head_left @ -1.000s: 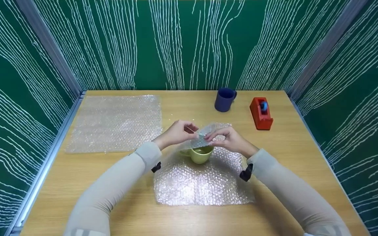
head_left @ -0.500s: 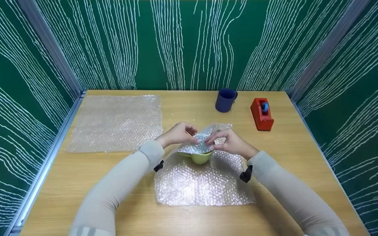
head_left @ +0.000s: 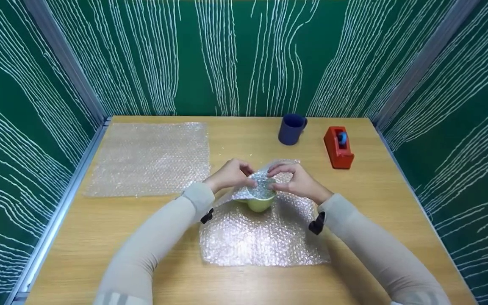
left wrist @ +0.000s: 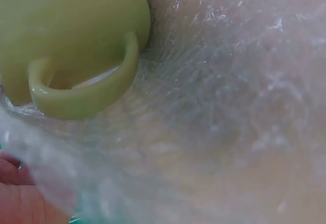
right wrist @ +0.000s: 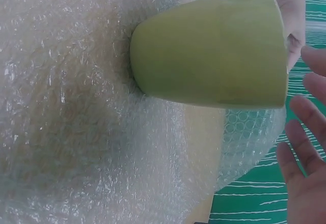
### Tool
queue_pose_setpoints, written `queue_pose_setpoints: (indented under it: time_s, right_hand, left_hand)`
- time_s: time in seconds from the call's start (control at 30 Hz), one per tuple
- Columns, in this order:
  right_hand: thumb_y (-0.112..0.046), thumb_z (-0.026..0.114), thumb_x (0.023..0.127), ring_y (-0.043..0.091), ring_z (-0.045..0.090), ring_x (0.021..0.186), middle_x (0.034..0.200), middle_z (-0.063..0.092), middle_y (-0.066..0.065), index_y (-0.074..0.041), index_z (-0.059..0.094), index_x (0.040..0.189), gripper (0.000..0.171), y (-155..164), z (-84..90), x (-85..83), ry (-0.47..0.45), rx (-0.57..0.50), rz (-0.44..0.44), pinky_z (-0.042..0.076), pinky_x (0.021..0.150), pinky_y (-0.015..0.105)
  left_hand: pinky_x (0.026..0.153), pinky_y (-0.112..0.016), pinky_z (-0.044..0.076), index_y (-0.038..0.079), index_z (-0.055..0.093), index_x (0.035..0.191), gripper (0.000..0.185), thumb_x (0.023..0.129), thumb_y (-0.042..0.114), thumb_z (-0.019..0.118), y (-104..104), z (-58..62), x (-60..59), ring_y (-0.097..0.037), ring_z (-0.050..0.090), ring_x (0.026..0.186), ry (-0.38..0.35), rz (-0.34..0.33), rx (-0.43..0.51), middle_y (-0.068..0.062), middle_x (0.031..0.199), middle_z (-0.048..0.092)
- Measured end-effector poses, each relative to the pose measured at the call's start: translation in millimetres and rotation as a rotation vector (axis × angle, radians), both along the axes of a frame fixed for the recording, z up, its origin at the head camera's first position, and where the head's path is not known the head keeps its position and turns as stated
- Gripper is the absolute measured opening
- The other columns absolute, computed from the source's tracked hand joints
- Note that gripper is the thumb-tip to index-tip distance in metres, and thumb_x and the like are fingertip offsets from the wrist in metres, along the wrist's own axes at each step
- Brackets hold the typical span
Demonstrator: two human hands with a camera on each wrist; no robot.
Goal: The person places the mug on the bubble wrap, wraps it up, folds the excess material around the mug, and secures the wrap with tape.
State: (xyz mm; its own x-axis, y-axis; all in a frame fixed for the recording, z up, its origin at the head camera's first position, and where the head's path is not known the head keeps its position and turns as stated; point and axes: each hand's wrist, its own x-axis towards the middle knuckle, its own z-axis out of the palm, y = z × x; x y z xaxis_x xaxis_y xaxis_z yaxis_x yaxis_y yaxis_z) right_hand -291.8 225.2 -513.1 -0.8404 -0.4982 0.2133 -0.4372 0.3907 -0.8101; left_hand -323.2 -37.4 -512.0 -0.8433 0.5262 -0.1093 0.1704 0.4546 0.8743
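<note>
A yellow-green cup [head_left: 259, 205] stands on a sheet of bubble wrap [head_left: 261, 241] on the table; its handle [left wrist: 86, 99] shows in the left wrist view. One corner of the sheet is folded over the cup's mouth, hiding the inside. My left hand [head_left: 232, 173] holds this folded flap [head_left: 262, 186] at the cup's left rim, the thumb on top of the plastic. On the other side my right hand [head_left: 297, 182] is at the rim, its fingers [right wrist: 305, 137] spread and slightly bent in the right wrist view, pinching nothing visible.
A second sheet of bubble wrap [head_left: 151, 159] lies flat at the back left of the wooden table [head_left: 172, 245]. Toward the back right stand a dark blue mug [head_left: 290, 130] and a red tape dispenser [head_left: 338, 148]. Green walls with white lines enclose three sides.
The folded corner has come down over the cup's mouth, which was partly uncovered a second ago. My right fingers have loosened from the flap and spread; the left hand has shifted slightly.
</note>
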Motion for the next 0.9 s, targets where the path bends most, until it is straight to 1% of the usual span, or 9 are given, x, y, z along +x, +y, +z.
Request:
queue_pose_setpoints:
  time_s: [0.07,0.17,0.3,0.4,0.5,0.6,0.7,0.77,0.9]
  right_hand:
    - [-0.01,0.093,0.084,0.034,0.065,0.129,0.129,0.075,0.018,-0.007,0.084,0.114,0.031,-2.4,0.0,-1.4,0.008,0.003,-0.007,0.047,0.118,0.059]
    - [-0.01,0.094,0.083,0.036,0.065,0.128,0.131,0.073,0.022,-0.006,0.083,0.117,0.036,-5.1,-1.3,-3.8,0.03,0.038,-0.03,0.046,0.118,0.06]
    - [-0.013,0.095,0.083,0.038,0.065,0.127,0.132,0.074,0.019,-0.006,0.082,0.12,0.04,-9.3,-3.4,-6.8,0.062,0.088,-0.061,0.045,0.117,0.062]
    - [-0.012,0.094,0.084,0.039,0.066,0.126,0.13,0.074,0.017,-0.004,0.081,0.122,0.041,-12.1,-5.7,-9.4,0.068,0.1,-0.075,0.05,0.115,0.06]
    - [-0.009,0.092,0.084,0.038,0.068,0.12,0.129,0.074,0.017,-0.002,0.08,0.122,0.04,-14.7,-8.2,-11.5,0.062,0.104,-0.088,0.055,0.109,0.056]
    - [-0.008,0.091,0.085,0.033,0.068,0.112,0.126,0.075,0.015,-0.002,0.08,0.12,0.037,-17.6,-8.8,-12.9,0.051,0.122,-0.105,0.058,0.101,0.051]
    - [-0.007,0.09,0.086,0.029,0.067,0.103,0.12,0.077,0.014,-0.002,0.081,0.119,0.034,-20.4,-8.9,-14.4,0.041,0.14,-0.124,0.059,0.092,0.044]
    - [-0.005,0.088,0.087,0.028,0.067,0.097,0.115,0.077,0.015,-0.001,0.081,0.117,0.031,-22.3,-9.2,-15.5,0.039,0.135,-0.127,0.059,0.087,0.042]
    - [0.0,0.084,0.088,0.026,0.066,0.091,0.109,0.078,0.019,0.003,0.08,0.113,0.025,-25.0,-9.7,-17.8,0.031,0.108,-0.125,0.058,0.082,0.038]
  left_hand:
    - [0.095,-0.033,0.059,0.004,0.081,0.112,0.03,0.084,0.011,0.09,1.3,-0.9,0.1,-0.016,0.068,0.094,0.003,0.01,0.007,-0.005,0.102,0.078]
    - [0.087,-0.028,0.059,0.002,0.08,0.109,0.028,0.082,0.006,0.088,3.8,-2.0,0.7,-0.014,0.066,0.088,0.012,0.023,0.017,-0.002,0.094,0.076]
    - [0.078,-0.022,0.055,-0.001,0.079,0.105,0.026,0.08,0.0,0.082,6.8,-2.9,2.3,-0.012,0.064,0.082,0.015,0.045,0.034,0.002,0.086,0.07]
    - [0.073,-0.02,0.053,-0.003,0.078,0.103,0.024,0.079,-0.004,0.077,8.4,-3.0,3.3,-0.012,0.061,0.079,0.022,0.056,0.038,0.003,0.082,0.066]
    - [0.069,-0.02,0.051,-0.005,0.076,0.1,0.022,0.079,-0.006,0.073,9.8,-2.7,3.5,-0.012,0.059,0.076,0.038,0.062,0.025,0.004,0.079,0.063]
    - [0.066,-0.02,0.05,-0.005,0.075,0.097,0.019,0.079,-0.009,0.071,11.5,-3.2,3.3,-0.012,0.058,0.075,0.044,0.074,0.016,0.003,0.078,0.062]
    - [0.065,-0.02,0.05,-0.004,0.073,0.095,0.017,0.08,-0.011,0.07,12.9,-4.5,3.2,-0.012,0.058,0.075,0.051,0.088,0.011,0.003,0.078,0.061]
    - [0.065,-0.02,0.049,-0.004,0.073,0.094,0.016,0.08,-0.012,0.069,13.6,-5.2,3.2,-0.012,0.057,0.075,0.07,0.093,0.002,0.003,0.078,0.061]
    - [0.064,-0.019,0.047,-0.004,0.073,0.092,0.015,0.08,-0.011,0.07,14.4,-7.0,2.2,-0.011,0.056,0.073,0.111,0.106,-0.016,0.004,0.076,0.059]
